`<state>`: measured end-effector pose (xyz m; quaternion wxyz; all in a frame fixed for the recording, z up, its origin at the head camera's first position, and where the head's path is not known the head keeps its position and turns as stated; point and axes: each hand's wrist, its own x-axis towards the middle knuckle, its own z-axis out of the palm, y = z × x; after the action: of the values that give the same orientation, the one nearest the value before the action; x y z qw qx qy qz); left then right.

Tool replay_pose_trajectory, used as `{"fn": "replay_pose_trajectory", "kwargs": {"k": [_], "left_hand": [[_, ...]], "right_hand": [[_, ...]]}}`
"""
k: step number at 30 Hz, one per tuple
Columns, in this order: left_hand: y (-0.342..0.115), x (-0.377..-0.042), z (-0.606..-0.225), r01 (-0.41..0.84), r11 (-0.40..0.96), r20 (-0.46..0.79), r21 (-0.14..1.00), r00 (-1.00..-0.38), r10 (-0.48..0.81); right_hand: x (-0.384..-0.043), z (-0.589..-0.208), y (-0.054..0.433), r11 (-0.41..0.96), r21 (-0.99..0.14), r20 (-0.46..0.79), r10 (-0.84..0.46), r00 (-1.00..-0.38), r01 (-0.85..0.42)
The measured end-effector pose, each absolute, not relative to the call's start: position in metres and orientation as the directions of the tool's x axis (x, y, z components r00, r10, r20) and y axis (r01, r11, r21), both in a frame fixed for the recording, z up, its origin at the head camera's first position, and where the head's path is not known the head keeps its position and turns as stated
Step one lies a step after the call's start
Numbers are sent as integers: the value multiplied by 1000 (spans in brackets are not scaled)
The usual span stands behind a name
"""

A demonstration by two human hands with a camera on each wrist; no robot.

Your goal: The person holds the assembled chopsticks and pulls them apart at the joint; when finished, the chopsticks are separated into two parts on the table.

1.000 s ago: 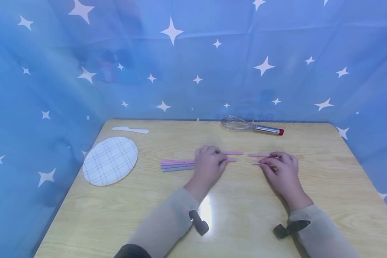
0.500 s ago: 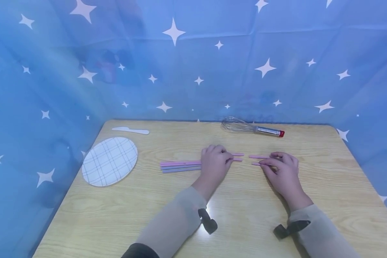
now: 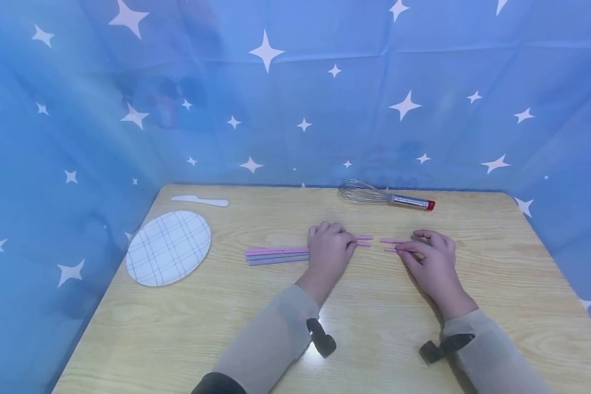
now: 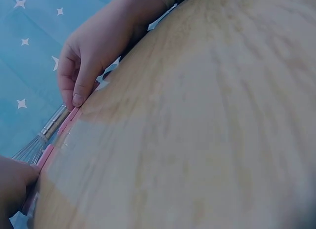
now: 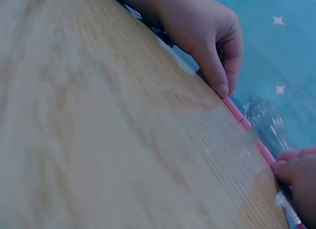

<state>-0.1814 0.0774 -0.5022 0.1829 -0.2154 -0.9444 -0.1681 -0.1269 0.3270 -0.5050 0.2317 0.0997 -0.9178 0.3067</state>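
Several thin straws, pink, mauve and bluish-grey point(image 3: 276, 256), lie side by side on the table, running under my left hand. With its thumb and fingers my left hand point(image 3: 329, 249) pinches a pink straw, and two pink tips point(image 3: 364, 244) stick out on its right. Across a small gap, my right hand point(image 3: 430, 257) pinches the near one of two pink straw pieces point(image 3: 390, 250); its fingers touch the far one point(image 3: 394, 241). In the left wrist view, my left thumb point(image 4: 27, 172) presses on the pink straw point(image 4: 46, 156). The straws' length beneath both hands is hidden.
A whisk point(image 3: 384, 196) with a red-tipped handle lies behind the hands. To the left are an oval plate point(image 3: 169, 249) with a checked pattern and a white plastic knife point(image 3: 200, 200). A blue star-printed curtain point(image 3: 295, 93) stands along the table's back edge.
My left hand has slid to the right along the straws, and the near pink tip has moved right toward the right hand's pieces. The right hand stays in place.
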Motion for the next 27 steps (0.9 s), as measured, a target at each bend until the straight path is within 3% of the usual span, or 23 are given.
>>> {"fn": "replay_pose_trajectory", "kwargs": {"k": [4, 11, 19, 27], "left_hand": [[78, -182, -504, 480, 836, 453, 264, -827, 332], [77, -179, -506, 570, 762, 600, 308, -738, 309], [60, -175, -498, 641, 713, 647, 285, -677, 350], [16, -176, -491, 721, 630, 730, 288, -591, 343]], "right_hand": [[-129, -505, 328, 776, -534, 497, -34, -867, -336], [-127, -505, 327, 745, -596, 470, 21, -883, -299], [-138, -507, 321, 731, -534, 589, -39, -807, -425], [-151, -505, 303, 730, -510, 580, -99, -808, -456]]}}
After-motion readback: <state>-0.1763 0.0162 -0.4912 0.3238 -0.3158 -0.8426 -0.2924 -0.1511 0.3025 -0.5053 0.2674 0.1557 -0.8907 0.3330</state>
